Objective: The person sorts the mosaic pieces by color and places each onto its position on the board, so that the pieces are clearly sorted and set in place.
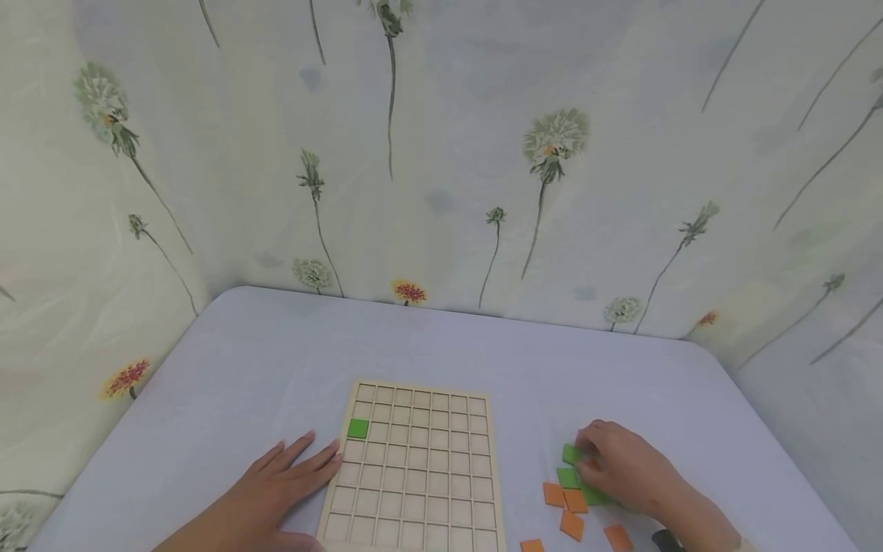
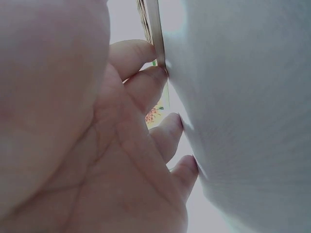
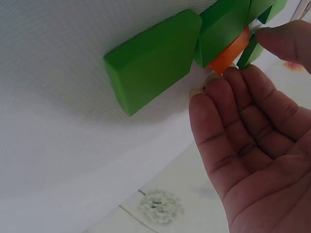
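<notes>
My left hand (image 1: 286,483) lies on the table at the left of a wooden grid board (image 1: 492,460), its fingers spread and their tips touching the board's edge. One green tile (image 1: 358,428) fills a cell in the board's left column. At the right, my right hand (image 1: 624,464) is over a group of green and orange square tiles. Its thumb and fingertips pinch a small green tile (image 3: 249,52) in the right wrist view. Close to them are an orange tile (image 3: 228,56) and a larger-looking green tile (image 3: 153,63). My palm hides part of the group in the head view.
Several loose orange tiles (image 1: 572,526) lie between the board and my right forearm. A dark object (image 1: 666,540) is partly hidden beside that forearm. The white table (image 1: 428,337) ends at a flower-printed cloth backdrop (image 1: 448,153).
</notes>
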